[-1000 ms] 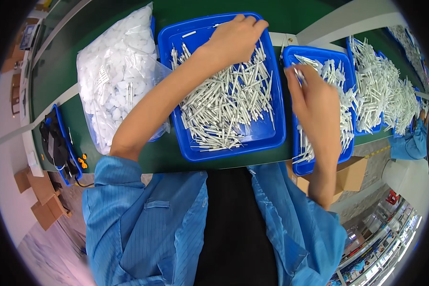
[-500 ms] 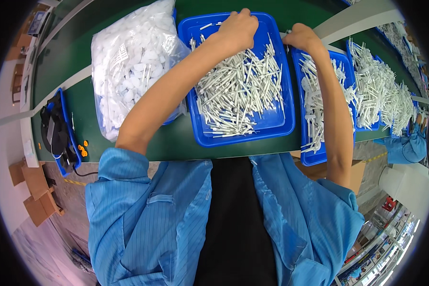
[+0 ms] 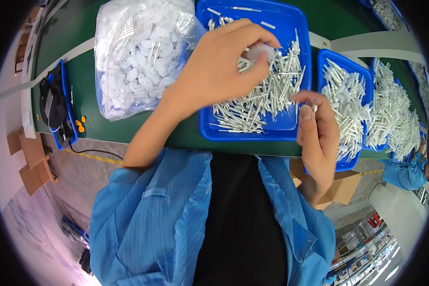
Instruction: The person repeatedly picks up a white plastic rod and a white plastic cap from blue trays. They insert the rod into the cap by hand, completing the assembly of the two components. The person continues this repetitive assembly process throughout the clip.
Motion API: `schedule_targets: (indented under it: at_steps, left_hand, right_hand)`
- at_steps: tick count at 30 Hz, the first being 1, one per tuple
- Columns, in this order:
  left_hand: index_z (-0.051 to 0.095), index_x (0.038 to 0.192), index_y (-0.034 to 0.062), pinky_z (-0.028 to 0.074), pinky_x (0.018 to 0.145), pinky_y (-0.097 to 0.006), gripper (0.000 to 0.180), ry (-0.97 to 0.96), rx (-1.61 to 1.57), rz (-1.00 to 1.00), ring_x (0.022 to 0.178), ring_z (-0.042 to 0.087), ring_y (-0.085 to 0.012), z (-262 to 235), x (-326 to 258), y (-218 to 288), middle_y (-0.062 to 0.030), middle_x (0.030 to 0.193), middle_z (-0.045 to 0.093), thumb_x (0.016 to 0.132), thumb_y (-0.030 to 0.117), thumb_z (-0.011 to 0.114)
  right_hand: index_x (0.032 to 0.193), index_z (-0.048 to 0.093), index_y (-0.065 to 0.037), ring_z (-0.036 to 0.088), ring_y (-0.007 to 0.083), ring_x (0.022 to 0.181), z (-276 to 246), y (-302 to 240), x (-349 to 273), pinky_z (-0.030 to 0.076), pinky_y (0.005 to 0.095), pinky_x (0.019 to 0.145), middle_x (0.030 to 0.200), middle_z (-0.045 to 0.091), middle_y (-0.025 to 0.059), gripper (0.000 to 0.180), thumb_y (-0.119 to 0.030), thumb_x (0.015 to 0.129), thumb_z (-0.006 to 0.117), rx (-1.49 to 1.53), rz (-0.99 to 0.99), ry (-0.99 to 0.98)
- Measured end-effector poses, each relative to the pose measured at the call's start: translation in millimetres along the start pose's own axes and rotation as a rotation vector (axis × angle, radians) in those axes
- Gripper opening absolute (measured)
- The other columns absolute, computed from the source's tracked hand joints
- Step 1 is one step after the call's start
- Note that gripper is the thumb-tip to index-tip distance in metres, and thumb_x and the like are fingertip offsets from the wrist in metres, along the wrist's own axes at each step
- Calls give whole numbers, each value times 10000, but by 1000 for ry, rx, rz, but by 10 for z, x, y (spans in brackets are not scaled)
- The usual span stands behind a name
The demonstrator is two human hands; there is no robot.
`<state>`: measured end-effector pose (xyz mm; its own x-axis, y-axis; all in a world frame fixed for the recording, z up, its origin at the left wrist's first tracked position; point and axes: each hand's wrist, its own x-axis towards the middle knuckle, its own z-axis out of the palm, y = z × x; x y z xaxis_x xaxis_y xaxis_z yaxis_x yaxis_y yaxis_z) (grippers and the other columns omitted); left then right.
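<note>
My left hand is over the middle blue tray, pinching a rounded, translucent white plastic piece between thumb and fingers. Many thin white sticks lie heaped in that tray beneath it. Closer to me, at the tray's lower right corner, my right hand has thumb and forefinger closed together. A small pale tip shows at that pinch, too little to name. To the left sits a clear plastic bag full of similar white pieces.
A second blue tray with white stick assemblies stands right of my right hand, with further heaps beyond. At far left are a blue tray of black items and several orange bits. A pale metal bar crosses the upper right.
Both hands have come back toward me from the far side of the trays. The white plastic piece now shows in my left hand. The whole view has shifted slightly.
</note>
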<state>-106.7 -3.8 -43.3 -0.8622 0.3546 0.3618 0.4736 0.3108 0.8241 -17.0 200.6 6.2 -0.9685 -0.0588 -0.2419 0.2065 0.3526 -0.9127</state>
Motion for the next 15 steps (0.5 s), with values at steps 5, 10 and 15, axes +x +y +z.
schedule_targets:
  at_steps: [5, 10, 15]
  left_hand:
    - [628, 1065, -40, 556, 802, -320, 274, 7, -391, -100, 924, 666, -211, 46, -346, 113, -137, 1012, 658, 806, -66, 709]
    - [601, 1109, -52, 557, 858, -351, 362, 138, -436, -2, 993, 670, -260, 198, -467, -119, -181, 1065, 647, 783, -54, 759]
    - [587, 1179, -47, 567, 876, -409, 357, 256, -509, 2, 1010, 675, -302, 382, -471, -217, -205, 1081, 660, 846, -32, 714]
  right_hand:
    - [1195, 575, -25, 280, -36, 593, 410, 277, 231, 182, 173, 507, 693, 384, -118, 234, -24, 963, 596, 524, -2, 52]
    - [1165, 555, -30, 290, -20, 521, 495, 349, 303, 198, 185, 448, 672, 402, -89, 177, -112, 1008, 555, 849, 88, -111]
    - [1203, 512, -47, 280, 18, 445, 612, 284, 357, 206, 206, 394, 646, 427, -48, 207, -165, 1033, 511, 1159, 184, -190]
